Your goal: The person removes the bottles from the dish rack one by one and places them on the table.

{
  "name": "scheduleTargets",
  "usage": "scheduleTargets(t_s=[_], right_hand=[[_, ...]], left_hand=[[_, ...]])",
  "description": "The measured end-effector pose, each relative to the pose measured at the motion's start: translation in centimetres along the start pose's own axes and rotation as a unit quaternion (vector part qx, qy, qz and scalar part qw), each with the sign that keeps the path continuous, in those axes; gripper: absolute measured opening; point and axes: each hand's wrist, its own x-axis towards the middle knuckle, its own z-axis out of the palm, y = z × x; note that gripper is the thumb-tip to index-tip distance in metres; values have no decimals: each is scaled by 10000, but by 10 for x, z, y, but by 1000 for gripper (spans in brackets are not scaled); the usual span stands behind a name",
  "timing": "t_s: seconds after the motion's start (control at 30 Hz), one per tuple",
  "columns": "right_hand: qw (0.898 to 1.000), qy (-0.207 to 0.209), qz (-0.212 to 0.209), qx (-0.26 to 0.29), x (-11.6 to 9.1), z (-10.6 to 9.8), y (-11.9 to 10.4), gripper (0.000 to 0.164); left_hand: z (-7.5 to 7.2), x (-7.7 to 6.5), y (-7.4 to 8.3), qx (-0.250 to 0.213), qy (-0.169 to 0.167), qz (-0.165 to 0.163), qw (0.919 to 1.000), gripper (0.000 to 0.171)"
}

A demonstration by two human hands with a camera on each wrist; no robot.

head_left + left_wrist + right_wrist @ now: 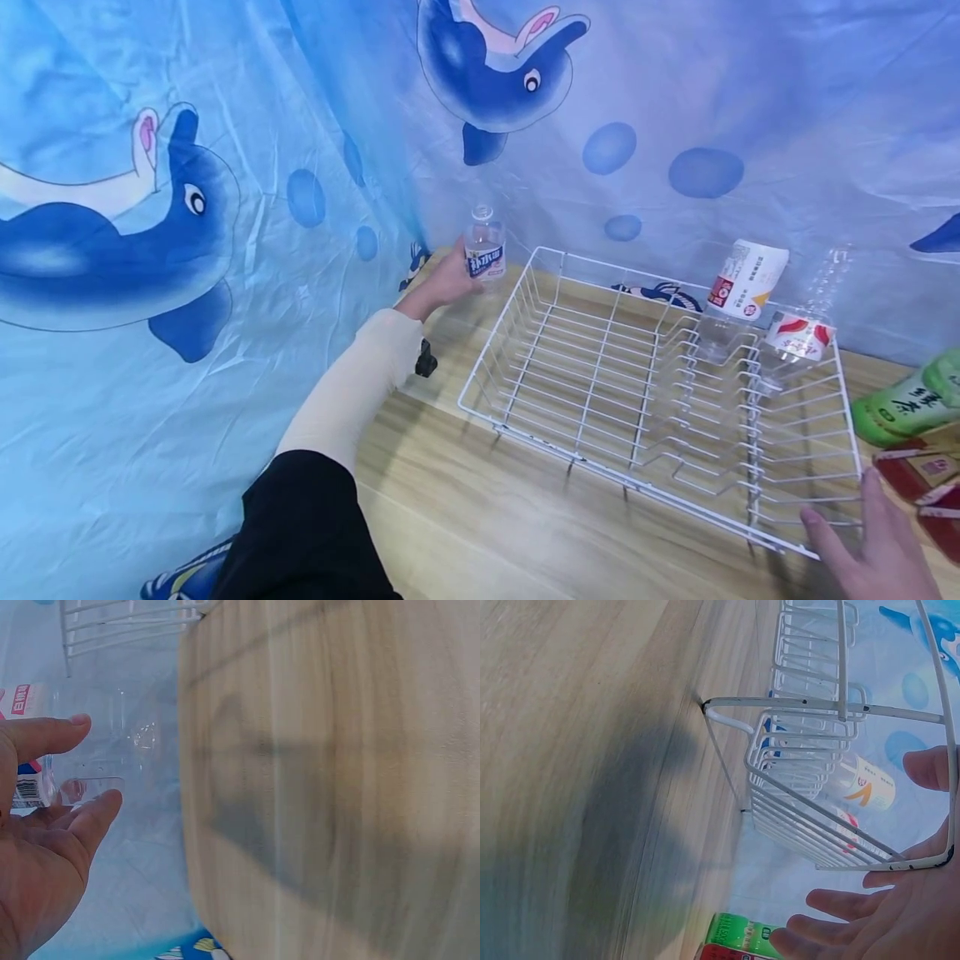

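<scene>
My left hand grips a clear plastic bottle with a blue and white label, at the back left beyond the rack. In the left wrist view, thumb and fingers lie on either side of the bottle; whether its base touches the table cannot be told. A white wire dish rack stands right of that hand. At its front right corner rests my right hand, thumb inside the rim, other fingers spread outside. Two clear bottles lean in the rack's right part, one with a white label, another with a red-and-white label.
Right of the rack lie a green bottle and red packages. A small black object sits near the left forearm. Blue dolphin-printed curtains hang behind and left of the wooden table.
</scene>
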Motion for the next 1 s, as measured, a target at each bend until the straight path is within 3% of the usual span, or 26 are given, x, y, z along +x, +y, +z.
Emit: scheduleTargets(t_s=[0.33, 0.57, 0.73, 1.0], right_hand=[[9997, -135, 219, 41, 0, 0, 0, 99], [9995, -138, 269, 95, -2, -1, -2, 98], [9993, -158, 320, 114, -2, -2, -5, 98], [9985, -311, 426, 177, 0, -4, -7, 99]], left_hand=[[2, 0, -23, 104, -10, -82, 9999, 102], [7, 3, -38, 518, -77, -16, 9986, 105], [12, 4, -43, 461, -103, -13, 9989, 105], [16, 4, -46, 191, 41, -289, 9994, 102]])
